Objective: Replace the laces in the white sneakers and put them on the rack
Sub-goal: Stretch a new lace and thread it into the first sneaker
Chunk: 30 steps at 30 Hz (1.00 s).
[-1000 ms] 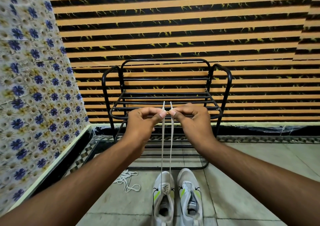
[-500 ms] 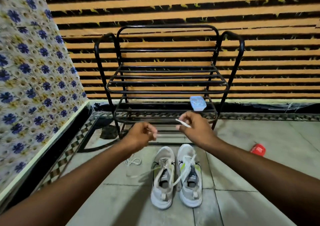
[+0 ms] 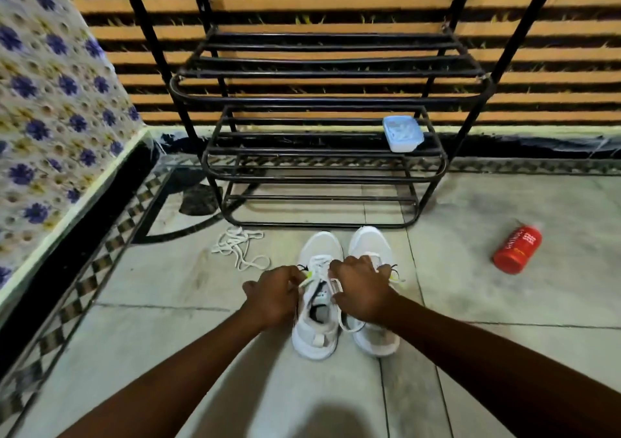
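While both hands work at the left sneaker, status:
left hand (image 3: 274,298): grip curled, pinching lace (image 3: 336,284) at the shoe's left side
right hand (image 3: 361,291): grip curled round the lace over the tongue
left sneaker (image 3: 316,333): on floor (image 3: 168,336), touching right sneaker (image 3: 369,241)
pair: just in front of black rack (image 3: 312,98)
loose lace (image 3: 237,246): on floor, left of pair
blue box (image 3: 402,133): on lower rack shelf
red bottle (image 3: 517,249): lying on floor, right
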### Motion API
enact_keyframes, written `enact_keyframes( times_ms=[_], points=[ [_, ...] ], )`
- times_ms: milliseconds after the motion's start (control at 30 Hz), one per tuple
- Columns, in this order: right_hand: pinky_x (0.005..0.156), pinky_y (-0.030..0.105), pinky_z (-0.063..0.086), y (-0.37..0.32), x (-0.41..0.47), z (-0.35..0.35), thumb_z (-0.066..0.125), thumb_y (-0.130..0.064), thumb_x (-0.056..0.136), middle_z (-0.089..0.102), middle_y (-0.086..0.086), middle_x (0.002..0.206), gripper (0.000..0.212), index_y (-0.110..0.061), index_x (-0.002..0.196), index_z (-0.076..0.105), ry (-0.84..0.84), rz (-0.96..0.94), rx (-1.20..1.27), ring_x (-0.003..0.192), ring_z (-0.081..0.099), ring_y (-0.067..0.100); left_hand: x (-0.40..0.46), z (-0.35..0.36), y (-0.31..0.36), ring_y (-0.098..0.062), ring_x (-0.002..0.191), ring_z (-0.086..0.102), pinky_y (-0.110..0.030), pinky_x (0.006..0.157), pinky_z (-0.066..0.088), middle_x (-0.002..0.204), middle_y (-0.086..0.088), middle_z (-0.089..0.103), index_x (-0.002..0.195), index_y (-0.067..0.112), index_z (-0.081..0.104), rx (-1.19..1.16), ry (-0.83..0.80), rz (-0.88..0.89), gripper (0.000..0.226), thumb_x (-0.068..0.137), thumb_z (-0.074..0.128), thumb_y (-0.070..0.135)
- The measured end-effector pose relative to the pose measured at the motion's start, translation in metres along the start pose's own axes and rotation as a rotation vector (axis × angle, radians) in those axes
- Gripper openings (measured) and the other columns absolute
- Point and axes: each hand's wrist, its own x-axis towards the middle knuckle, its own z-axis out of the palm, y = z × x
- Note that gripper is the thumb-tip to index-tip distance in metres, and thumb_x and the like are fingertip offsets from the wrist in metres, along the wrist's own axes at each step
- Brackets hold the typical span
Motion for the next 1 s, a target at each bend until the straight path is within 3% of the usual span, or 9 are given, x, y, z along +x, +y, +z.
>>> enact_keyframes(
  times_ms=[133, 233, 333, 400, 500, 600, 767, 900, 1000],
  points=[
    [0.094, 0.047, 0.027, -0.003, -0.001, -0.003, 0.056, -0.023, 0.085, 0.063, -0.008, 0.107, 0.022, -0.029, 0.105, 0.050, 0.070, 0.076, 0.078, 0.118, 0.054, 0.022, -0.002, -0.007, 0.004, -0.003, 0.089, 0.062, -0.035, 0.088, 0.047, 0.086, 0.019, 0.068, 0.090, 0.034, 0.066, -0.079, 0.188, 0.030, 0.012, 0.088, 0.061, 0.024],
    [0.098, 0.045, 0.031, 0.000, -0.002, -0.012, 0.054, -0.026, 0.083, 0.064, -0.012, 0.095, 0.015, -0.031, 0.097, 0.057, 0.112, 0.123, 0.332, 0.110, 0.054, 0.016, -0.008, -0.017, 0.017, 0.003, 0.068, 0.067, -0.016, 0.065, 0.047, 0.070, 0.013, 0.072, 0.083, 0.028, 0.066, -0.299, 0.223, 0.105, 0.018, 0.092, 0.066, 0.012],
    [0.079, 0.039, 0.054, 0.004, -0.011, -0.031, 0.062, -0.021, 0.082, 0.069, -0.002, 0.077, 0.010, -0.029, 0.089, 0.063, 0.128, 0.000, 0.763, 0.079, 0.066, 0.013, -0.017, -0.028, 0.047, -0.003, 0.058, 0.069, -0.019, 0.056, 0.044, 0.065, 0.001, 0.075, 0.091, 0.010, 0.066, -0.656, 0.070, -0.009, 0.014, 0.096, 0.057, 0.000],
    [0.065, 0.032, 0.052, 0.004, -0.021, -0.042, 0.065, -0.008, 0.084, 0.068, 0.006, 0.070, 0.014, -0.021, 0.090, 0.064, 0.167, -0.107, 0.890, 0.061, 0.063, 0.010, -0.017, -0.030, 0.063, -0.006, 0.050, 0.064, -0.017, 0.047, 0.039, 0.064, -0.003, 0.074, 0.097, 0.008, 0.064, -0.883, -0.106, -0.176, 0.008, 0.100, 0.057, 0.007],
    [0.061, 0.027, 0.049, 0.003, -0.032, -0.053, 0.070, -0.003, 0.082, 0.066, 0.010, 0.068, 0.013, -0.012, 0.089, 0.063, 0.216, -0.221, 0.975, 0.061, 0.063, 0.013, -0.011, -0.031, 0.075, -0.014, 0.061, 0.068, -0.022, 0.053, 0.039, 0.077, -0.007, 0.076, 0.092, 0.013, 0.069, -0.953, -0.335, -0.292, 0.014, 0.098, 0.057, 0.014],
    [0.059, 0.019, 0.048, 0.004, -0.042, -0.056, 0.073, 0.004, 0.084, 0.065, 0.011, 0.067, 0.016, -0.007, 0.088, 0.062, 0.162, -0.298, 0.993, 0.059, 0.066, 0.015, -0.004, -0.038, 0.074, -0.019, 0.066, 0.071, -0.025, 0.058, 0.047, 0.079, -0.010, 0.074, 0.099, 0.011, 0.069, -0.947, -0.346, -0.284, 0.018, 0.097, 0.054, 0.002],
    [0.066, 0.027, 0.053, 0.003, -0.042, -0.045, 0.073, 0.001, 0.085, 0.069, 0.021, 0.075, 0.010, -0.003, 0.091, 0.066, 0.111, -0.342, 1.007, 0.064, 0.070, 0.026, -0.003, -0.062, 0.053, -0.018, 0.063, 0.071, -0.027, 0.057, 0.059, 0.080, -0.010, 0.075, 0.108, 0.005, 0.070, -1.030, -0.255, -0.362, 0.020, 0.096, 0.056, -0.004],
    [0.066, 0.031, 0.055, -0.005, -0.029, -0.031, 0.076, -0.032, 0.089, 0.072, 0.005, 0.069, 0.020, -0.017, 0.080, 0.068, 0.128, -0.307, 0.875, 0.063, 0.070, 0.013, -0.002, -0.069, 0.032, -0.018, 0.063, 0.071, -0.029, 0.063, 0.060, 0.072, -0.010, 0.071, 0.110, -0.002, 0.068, -1.102, -0.123, -0.307, 0.017, 0.099, 0.056, -0.004],
    [0.067, 0.035, 0.055, -0.010, -0.012, -0.016, 0.061, -0.050, 0.095, 0.070, 0.000, 0.068, 0.031, -0.024, 0.079, 0.062, 0.197, -0.319, 0.613, 0.065, 0.067, 0.016, -0.001, -0.078, 0.014, -0.014, 0.050, 0.057, -0.024, 0.050, 0.050, 0.070, -0.009, 0.064, 0.107, -0.002, 0.070, -1.114, -0.038, -0.303, 0.013, 0.098, 0.061, -0.002]
  ],
)
